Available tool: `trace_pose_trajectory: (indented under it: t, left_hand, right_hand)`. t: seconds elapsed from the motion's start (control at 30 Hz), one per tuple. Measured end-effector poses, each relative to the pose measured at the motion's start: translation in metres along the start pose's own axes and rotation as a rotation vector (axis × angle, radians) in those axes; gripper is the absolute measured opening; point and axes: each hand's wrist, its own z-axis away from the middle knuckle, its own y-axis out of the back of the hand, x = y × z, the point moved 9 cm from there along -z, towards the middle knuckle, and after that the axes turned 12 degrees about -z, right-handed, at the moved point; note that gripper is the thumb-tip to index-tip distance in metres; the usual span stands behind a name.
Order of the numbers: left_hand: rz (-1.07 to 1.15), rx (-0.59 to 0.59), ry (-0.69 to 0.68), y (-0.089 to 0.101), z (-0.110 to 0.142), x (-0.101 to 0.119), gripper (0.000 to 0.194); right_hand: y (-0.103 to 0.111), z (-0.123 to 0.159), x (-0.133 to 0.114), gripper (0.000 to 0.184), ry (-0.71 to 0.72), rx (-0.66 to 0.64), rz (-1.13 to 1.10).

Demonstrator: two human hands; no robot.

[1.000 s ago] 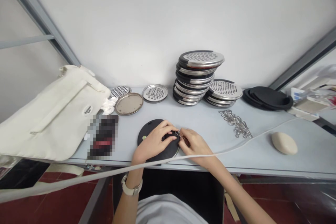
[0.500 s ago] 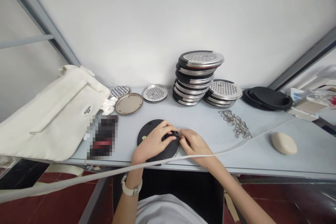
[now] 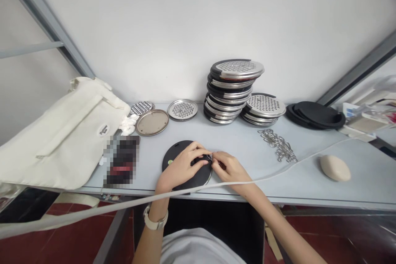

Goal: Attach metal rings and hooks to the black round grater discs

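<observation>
From where I stand, the person sits close to the counter (image 3: 238,144), both bare hands on one black disc (image 3: 193,179). It lies flat near the front edge, with a small green sticker (image 3: 170,162) on its left side. The left hand (image 3: 185,163) rests across the disc, fingers and thumb bent towards its right rim; they stand a little apart, and I can't tell whether they grip anything. A pale watch (image 3: 156,222) is strapped to that wrist. The right hand (image 3: 232,169) is just beside the same rim, thumb and fingers pinching what looks like a thin metal piece (image 3: 210,157). Something brownish shows inside that hand, too hidden to make out.

Behind them, a tall stack (image 3: 230,99) of grater discs leans slightly beside a low stack (image 3: 264,107). In front of the low stack lies a loose heap of metal clips (image 3: 278,146). Farther right are black covers (image 3: 318,115) and, nearer the front, a rounded cream object (image 3: 335,168). To the left, a brownish metal plate (image 3: 152,122) lies between two graters, near a big cream bag (image 3: 68,136). A white cable (image 3: 229,183) passes across the view, over the right forearm.
</observation>
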Motion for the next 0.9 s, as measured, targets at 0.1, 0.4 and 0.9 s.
trace_pose_trajectory:
  t: [0.1,0.4,0.9]
  left_hand:
    - [-0.009,-0.003,0.003,-0.0004,0.0000,-0.0002,0.026]
    - [-0.002,0.026,0.081,0.0006,-0.0001,-0.0063,0.032]
    - [0.014,0.000,0.022,-0.0001,-0.0001,-0.0014,0.023]
  right_hand:
    - [-0.0003,-0.0001,0.0006,0.020,-0.011,-0.012,-0.016]
    - [-0.0013,0.0000,0.0024,0.027,-0.004,-0.004,0.026]
    - [-0.0030,0.0014,-0.0011,0.024,0.024,-0.010,0.074]
